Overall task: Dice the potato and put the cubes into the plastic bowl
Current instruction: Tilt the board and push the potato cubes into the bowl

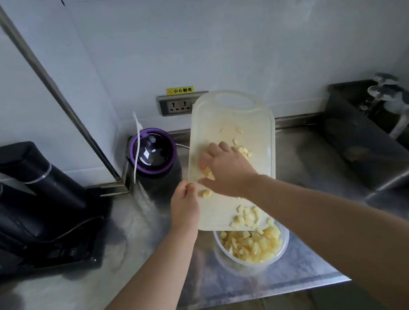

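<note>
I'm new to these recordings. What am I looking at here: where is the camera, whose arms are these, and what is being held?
There is no machine: one camera worn on a person's head looks down at their two bare arms. The left hand grips the edge of a white cutting board, tilted over a clear plastic bowl on a steel counter. The right hand rests on the board, apparently pushing potato cubes down toward the bowl, which already holds many. A purple-lidded appliance stands behind.

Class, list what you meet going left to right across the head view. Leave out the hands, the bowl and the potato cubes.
Black appliance → purple-rimmed appliance → cutting board → dark container.
</note>
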A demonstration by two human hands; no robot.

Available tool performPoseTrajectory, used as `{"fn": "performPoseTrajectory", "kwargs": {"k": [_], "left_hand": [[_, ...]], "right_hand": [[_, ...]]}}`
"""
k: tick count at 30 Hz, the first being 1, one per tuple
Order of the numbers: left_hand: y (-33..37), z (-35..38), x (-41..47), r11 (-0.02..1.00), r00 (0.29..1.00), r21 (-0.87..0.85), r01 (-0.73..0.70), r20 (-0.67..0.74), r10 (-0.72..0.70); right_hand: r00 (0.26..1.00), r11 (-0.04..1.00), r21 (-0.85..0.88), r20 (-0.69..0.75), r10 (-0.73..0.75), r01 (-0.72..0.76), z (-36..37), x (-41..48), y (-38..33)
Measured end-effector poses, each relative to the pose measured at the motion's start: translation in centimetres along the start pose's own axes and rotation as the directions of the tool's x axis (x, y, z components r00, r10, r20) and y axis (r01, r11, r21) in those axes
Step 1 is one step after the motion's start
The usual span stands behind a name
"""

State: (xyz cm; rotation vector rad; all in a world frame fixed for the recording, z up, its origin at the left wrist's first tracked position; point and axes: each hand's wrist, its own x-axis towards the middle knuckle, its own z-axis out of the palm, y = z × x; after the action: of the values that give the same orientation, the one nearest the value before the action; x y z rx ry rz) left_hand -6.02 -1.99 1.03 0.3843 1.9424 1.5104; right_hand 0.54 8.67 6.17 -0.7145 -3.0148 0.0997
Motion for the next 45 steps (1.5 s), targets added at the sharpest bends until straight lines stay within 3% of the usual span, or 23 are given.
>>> {"fn": "performPoseTrajectory", "kwargs": {"k": [8,15,20,26,29,34,45], "left_hand": [[0.7,0.0,-0.6,0.989,0.997,-0.138,0.061,0.048,-0.055],[0.5,0.1,-0.8,0.997,1.000,-0.077,0.017,-0.005,-0.018],[0.3,0.0,-0.8,1.000,1.000,-0.021,-0.004,-0.016,0.004],[0.8,-0.4,-1.1,0.999,0.999,-0.033,-0.043,-0.003,0.043],[0.9,-0.6,-1.2,0.998,0.998,-0.015,-0.058,0.014,0.059],[0.6,-0.7,-1.0,0.997,0.997,0.013,-0.071,0.022,0.070],[0.0,-0.9,-0.6,0.996,0.999,-0.076,-0.035,-0.040,0.032]], "right_hand": [[0.984,0.979,-0.155,-0.098,-0.148,0.132,3.0,-2.6,-0.9],[0.967,0.966,-0.134,-0.098,-0.235,0.221,5.3,-6.4,0.0],[0.971,0.966,-0.106,-0.014,-0.239,0.236,7.0,-9.3,0.4],[0.973,0.988,0.117,-0.216,-0.076,0.103,1.4,-6.0,1.9],[0.957,0.996,0.092,-0.290,0.007,0.021,-1.9,-1.7,3.4],[0.974,0.998,0.024,-0.221,-0.044,0.051,-3.5,2.1,3.8],[0.987,0.982,0.153,-0.134,-0.088,0.108,2.1,-2.6,3.2]]}}
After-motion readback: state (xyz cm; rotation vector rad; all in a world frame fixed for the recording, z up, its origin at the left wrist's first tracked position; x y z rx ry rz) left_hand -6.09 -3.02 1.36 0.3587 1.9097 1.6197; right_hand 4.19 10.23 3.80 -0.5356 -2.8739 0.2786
